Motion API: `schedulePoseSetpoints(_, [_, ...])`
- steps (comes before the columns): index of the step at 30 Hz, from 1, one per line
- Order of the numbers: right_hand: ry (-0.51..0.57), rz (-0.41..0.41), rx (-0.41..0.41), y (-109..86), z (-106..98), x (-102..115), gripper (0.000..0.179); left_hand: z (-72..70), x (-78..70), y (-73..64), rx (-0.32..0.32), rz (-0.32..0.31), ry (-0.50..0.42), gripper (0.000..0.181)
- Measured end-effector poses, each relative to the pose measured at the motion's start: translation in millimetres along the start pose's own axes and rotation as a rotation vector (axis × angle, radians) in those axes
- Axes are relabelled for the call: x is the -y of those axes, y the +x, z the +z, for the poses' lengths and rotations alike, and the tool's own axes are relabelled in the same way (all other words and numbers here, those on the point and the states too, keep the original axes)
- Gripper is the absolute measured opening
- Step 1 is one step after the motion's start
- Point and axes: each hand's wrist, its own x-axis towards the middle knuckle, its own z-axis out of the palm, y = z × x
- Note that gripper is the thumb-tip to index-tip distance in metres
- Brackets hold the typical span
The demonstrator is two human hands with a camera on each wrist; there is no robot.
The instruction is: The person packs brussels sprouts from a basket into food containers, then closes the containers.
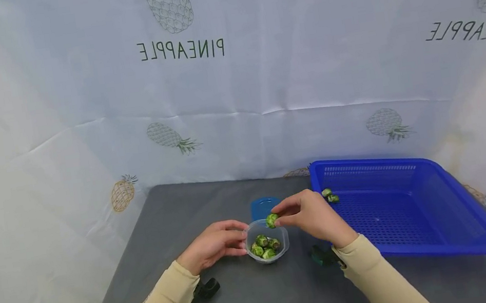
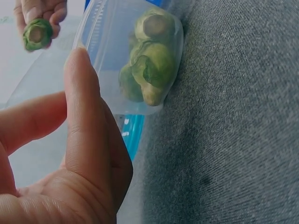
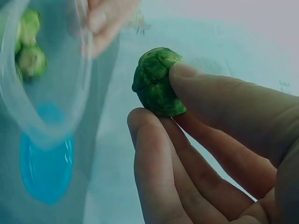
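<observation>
In the head view my right hand [image 1: 315,216] pinches a Brussels sprout [image 1: 272,220] between thumb and fingertips, just over the rim of a clear plastic container [image 1: 285,241]. Several green sprouts [image 1: 262,241] lie inside it. My left hand [image 1: 214,243] is at the container's left side, its fingers fairly straight and touching the wall. Up close in the right wrist view, the pinched sprout [image 3: 159,81] looks whole and leafy. The left wrist view shows sprouts [image 2: 152,60] through the clear wall, with my left fingers [image 2: 81,116] beside it.
A blue lid [image 1: 260,208] lies on the grey table [image 1: 241,302] behind the container. To the right stands a large blue plastic basket [image 1: 425,250], with a few sprouts [image 1: 330,196] at its left end. A white pineapple-print curtain [image 1: 260,76] hangs behind and at the sides.
</observation>
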Motion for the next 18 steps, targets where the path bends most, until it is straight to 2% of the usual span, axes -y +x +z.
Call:
schedulePoseSetpoints(7, [-0.023, -0.007, -0.001, -0.7, 33, -6, 0.019, 1.5, -3.7, 2.8, 0.002, -0.006, 0.000, 0.045])
schedulePoseSetpoints(18, [-0.054, -0.064, 0.076, 0.2, 51, -14, 0.019, -1.0, 0.1, 2.7, -0.007, -0.019, -0.010, 0.045])
